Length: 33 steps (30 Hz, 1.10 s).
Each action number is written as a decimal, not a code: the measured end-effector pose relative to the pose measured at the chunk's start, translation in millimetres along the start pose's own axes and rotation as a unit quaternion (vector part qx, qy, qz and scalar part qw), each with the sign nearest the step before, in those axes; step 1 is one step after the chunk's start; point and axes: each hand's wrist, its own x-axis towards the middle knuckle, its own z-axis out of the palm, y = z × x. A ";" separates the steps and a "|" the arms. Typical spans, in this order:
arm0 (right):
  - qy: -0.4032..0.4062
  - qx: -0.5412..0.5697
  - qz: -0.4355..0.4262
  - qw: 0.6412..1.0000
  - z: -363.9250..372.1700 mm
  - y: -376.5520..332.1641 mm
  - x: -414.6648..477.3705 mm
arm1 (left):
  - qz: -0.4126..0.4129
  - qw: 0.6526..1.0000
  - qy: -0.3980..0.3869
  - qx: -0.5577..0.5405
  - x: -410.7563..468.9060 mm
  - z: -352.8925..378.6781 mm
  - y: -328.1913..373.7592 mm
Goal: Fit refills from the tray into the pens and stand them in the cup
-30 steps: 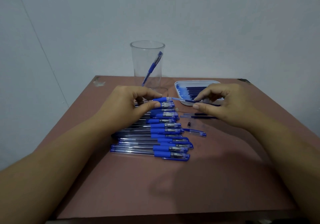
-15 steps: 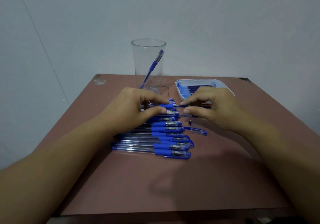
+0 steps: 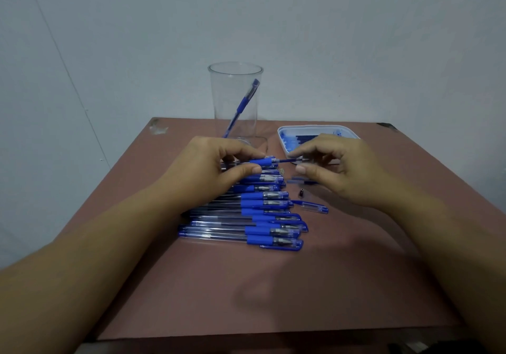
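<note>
Over the matte brown table [image 3: 273, 285], the left hand [image 3: 213, 167] pinches a clear pen barrel [image 3: 262, 162] by its blue grip. The right hand [image 3: 336, 167] pinches a thin dark refill [image 3: 287, 160] at the barrel's open end, near the white tray [image 3: 315, 127].

Clear cup [image 3: 219, 93] upright at far edge of desk [image 3: 273, 285], one blue pen [image 3: 242, 104] leaning inside. White tray [image 3: 282, 140] to its right, refills [image 3: 304, 138] lying in it. Capped pens [image 3: 246, 216] in a row, side by side, caps to the right. Pen barrel [image 3: 262, 162] horizontal over the row's far end; dark refill [image 3: 284, 160] partly inside its blue-sleeved end.
</note>
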 end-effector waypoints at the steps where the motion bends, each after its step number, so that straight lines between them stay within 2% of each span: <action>1: 0.015 0.008 0.004 1.000 -0.8 0.5 -0.2 | -0.001 1.000 0.003 -0.003 0.1 -0.5 -0.4; 5: 0.052 0.027 0.022 0.998 2.3 2.3 -0.4 | 0.001 1.000 0.002 -0.005 0.0 -0.4 -0.8; 8: 0.008 0.023 0.019 1.000 8.0 0.0 0.2 | 0.004 1.000 -0.007 -0.001 -0.7 1.4 0.6; 11: -0.019 0.020 0.061 0.998 2.1 2.5 0.9 | -0.001 1.000 0.001 -0.004 -0.4 0.6 -0.6; 16: -0.134 -0.030 0.121 0.983 -3.4 4.4 -1.6 | -0.002 1.000 0.001 -0.001 -0.3 0.1 -0.5; 21: -0.180 -0.060 0.136 0.972 -1.5 0.9 0.8 | -0.001 1.000 0.002 -0.002 -0.4 -0.5 0.0; 23: -0.144 -0.037 0.137 0.979 -2.5 1.3 -0.1 | -0.004 1.000 0.004 -0.008 -0.5 -1.4 0.2; 26: -0.021 0.048 0.118 0.992 -2.6 1.8 0.0 | -0.004 1.000 0.005 -0.009 -0.9 -1.1 0.6; 28: 0.030 0.107 0.096 0.989 -0.6 -1.2 0.9 | -0.002 1.000 0.007 -0.013 -1.3 -0.4 1.2; 33: 0.055 0.177 0.083 0.979 8.3 -8.4 0.7 | 0.001 1.000 0.006 -0.016 -1.5 0.2 2.7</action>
